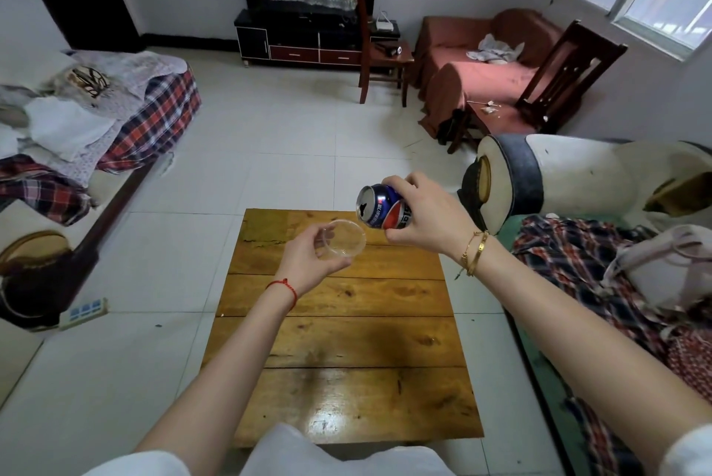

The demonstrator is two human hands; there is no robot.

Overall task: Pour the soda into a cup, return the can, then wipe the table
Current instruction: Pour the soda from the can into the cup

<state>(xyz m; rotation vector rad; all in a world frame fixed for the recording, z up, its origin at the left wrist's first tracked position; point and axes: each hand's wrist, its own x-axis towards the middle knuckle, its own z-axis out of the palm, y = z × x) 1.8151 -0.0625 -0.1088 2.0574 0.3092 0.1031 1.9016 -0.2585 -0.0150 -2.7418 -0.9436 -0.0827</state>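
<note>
My right hand [425, 215] grips a blue soda can [381, 207] above the far right part of a low wooden table [346, 340]. The can is tilted to the left, and its open top faces the cup. My left hand [308, 263] holds a clear plastic cup [344, 239] in the air just left of and below the can's mouth. The cup's rim faces up and looks empty; no liquid is visible between can and cup. No cloth shows on the table.
A sofa with plaid fabric [601, 283] and a white bag stands at the right. A bed with plaid covers [127, 121] lies at the left, a power strip [83, 311] on the floor beside it. Wooden chairs and a TV cabinet [308, 40] stand farther back.
</note>
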